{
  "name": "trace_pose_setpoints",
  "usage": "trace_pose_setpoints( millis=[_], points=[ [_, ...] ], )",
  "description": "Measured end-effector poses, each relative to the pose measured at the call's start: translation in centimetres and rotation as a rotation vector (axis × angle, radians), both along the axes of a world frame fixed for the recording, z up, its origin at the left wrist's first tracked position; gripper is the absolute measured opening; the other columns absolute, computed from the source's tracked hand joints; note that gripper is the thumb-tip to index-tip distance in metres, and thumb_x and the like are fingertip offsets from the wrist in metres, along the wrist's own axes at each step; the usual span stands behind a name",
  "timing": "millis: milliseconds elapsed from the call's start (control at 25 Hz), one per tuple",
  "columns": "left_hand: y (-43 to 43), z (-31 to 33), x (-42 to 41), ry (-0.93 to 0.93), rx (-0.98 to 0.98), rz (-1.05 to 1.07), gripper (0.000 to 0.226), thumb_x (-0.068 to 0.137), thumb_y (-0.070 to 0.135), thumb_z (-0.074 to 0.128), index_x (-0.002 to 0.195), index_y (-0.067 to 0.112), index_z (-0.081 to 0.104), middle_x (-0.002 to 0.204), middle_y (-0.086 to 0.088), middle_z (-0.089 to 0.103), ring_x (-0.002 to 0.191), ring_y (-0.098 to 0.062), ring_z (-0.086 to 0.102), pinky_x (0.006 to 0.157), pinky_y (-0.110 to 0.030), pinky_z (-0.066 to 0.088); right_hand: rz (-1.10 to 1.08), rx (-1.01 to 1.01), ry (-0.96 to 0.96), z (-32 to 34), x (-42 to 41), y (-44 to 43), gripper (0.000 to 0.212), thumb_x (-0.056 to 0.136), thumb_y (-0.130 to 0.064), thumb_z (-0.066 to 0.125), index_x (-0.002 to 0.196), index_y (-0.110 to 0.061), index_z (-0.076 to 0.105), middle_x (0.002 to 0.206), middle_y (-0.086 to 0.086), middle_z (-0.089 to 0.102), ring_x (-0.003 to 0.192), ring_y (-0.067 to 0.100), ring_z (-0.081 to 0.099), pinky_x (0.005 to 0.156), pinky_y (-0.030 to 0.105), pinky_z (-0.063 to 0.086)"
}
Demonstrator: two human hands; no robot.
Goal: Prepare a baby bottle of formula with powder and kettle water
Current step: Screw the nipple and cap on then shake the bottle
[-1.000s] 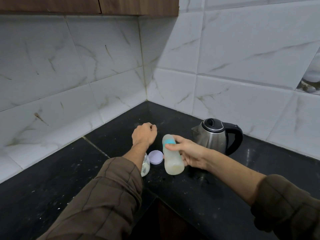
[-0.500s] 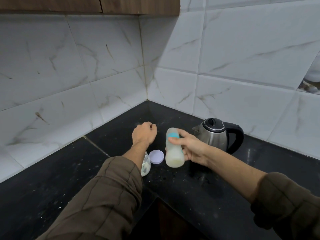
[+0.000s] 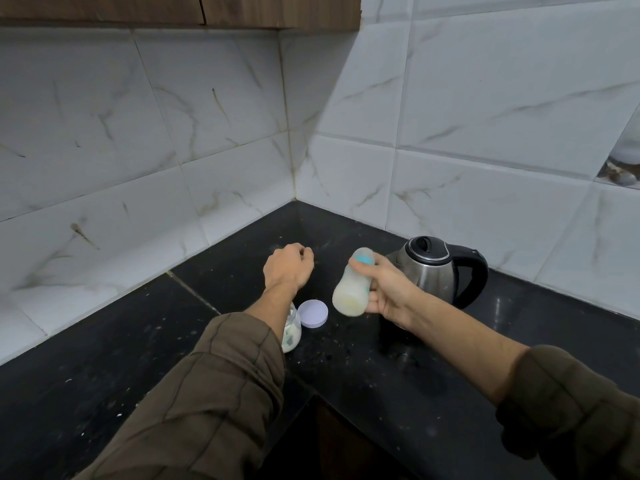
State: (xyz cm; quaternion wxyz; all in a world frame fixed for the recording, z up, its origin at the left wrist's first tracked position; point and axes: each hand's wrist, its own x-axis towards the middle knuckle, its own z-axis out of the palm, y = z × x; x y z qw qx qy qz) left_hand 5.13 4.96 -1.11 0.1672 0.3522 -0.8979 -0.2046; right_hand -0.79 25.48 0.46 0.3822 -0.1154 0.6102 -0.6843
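Over the black counter [image 3: 363, 362], right in front of the kettle [image 3: 436, 268], the baby bottle [image 3: 350, 291] is gripped in the right hand [image 3: 389, 294], with its long axis tilted and the teal collar up. Fingers [image 3: 374, 297] curl round its right side. The thumb's probably at the collar, but it's too blurry to say. Left hand [image 3: 287, 266] hangs beside it, curled into a fist, nothing visible inside.

White marbled tiles [image 3: 207, 133] back a black countertop [image 3: 104, 375] beneath wooden cabinets [image 3: 104, 8].
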Motion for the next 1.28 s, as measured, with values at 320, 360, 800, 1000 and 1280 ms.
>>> trace_pose_setpoints(
  millis=[320, 360, 800, 1000, 1280],
  points=[
    [-0.2, -0.3, 0.0, -0.011, 0.007, -0.005, 0.037, 0.109, 0.040, 0.044, 0.120, 0.020, 0.073, 0.096, -0.002, 0.073, 0.080, -0.016, 0.060, 0.069, -0.032, 0.043, -0.004, -0.055, 0.067, 1.0, 0.7, 0.0, 0.066, 0.088, -0.022, 0.082, 0.144, -0.031, 0.048, 0.122, 0.011, 0.072, 0.093, 0.029, 0.079, 0.067, 0.043, 0.064],
    [-0.3, -0.3, 0.0, -0.011, 0.009, -0.006, 0.037, 0.109, 0.040, 0.044, 0.121, 0.020, 0.073, 0.097, -0.003, 0.073, 0.080, -0.016, 0.060, 0.069, -0.032, 0.043, -0.088, -0.163, 0.079, 1.8, 0.3, -0.1, 0.069, 0.089, -0.021, 0.081, 0.147, -0.032, 0.046, 0.124, 0.010, 0.072, 0.096, 0.028, 0.078, 0.069, 0.043, 0.064],
    [-0.7, -0.3, 0.0, 0.012, 0.016, 0.002, 0.038, 0.108, 0.041, 0.043, 0.116, 0.019, 0.074, 0.096, -0.004, 0.074, 0.087, -0.023, 0.068, 0.077, -0.037, 0.055, 0.165, -0.168, 0.373, 1.6, 1.5, 0.8, 0.089, 0.087, -0.019, 0.083, 0.155, -0.045, 0.033, 0.118, 0.014, 0.075, 0.104, 0.026, 0.073, 0.072, 0.034, 0.060],
    [-0.4, -0.2, 0.0, 0.007, -0.001, 0.002, 0.037, 0.109, 0.040, 0.043, 0.117, 0.019, 0.073, 0.096, -0.004, 0.073, 0.083, -0.019, 0.062, 0.072, -0.033, 0.047, 0.002, -0.235, 0.282, 1.5, 0.8, 0.1, 0.083, 0.087, -0.023, 0.084, 0.151, -0.047, 0.038, 0.119, 0.017, 0.073, 0.108, 0.031, 0.071, 0.092, 0.056, 0.056],
    [-0.5, -0.3, 0.1, 0.014, 0.001, -0.003, 0.038, 0.108, 0.040, 0.043, 0.117, 0.019, 0.074, 0.096, -0.005, 0.074, 0.087, -0.023, 0.068, 0.073, -0.033, 0.049, 0.102, -0.220, 0.310, 1.4, 1.5, 0.5, 0.085, 0.086, -0.023, 0.083, 0.152, -0.047, 0.036, 0.125, 0.019, 0.071, 0.108, 0.029, 0.073, 0.087, 0.053, 0.061]
  ],
)
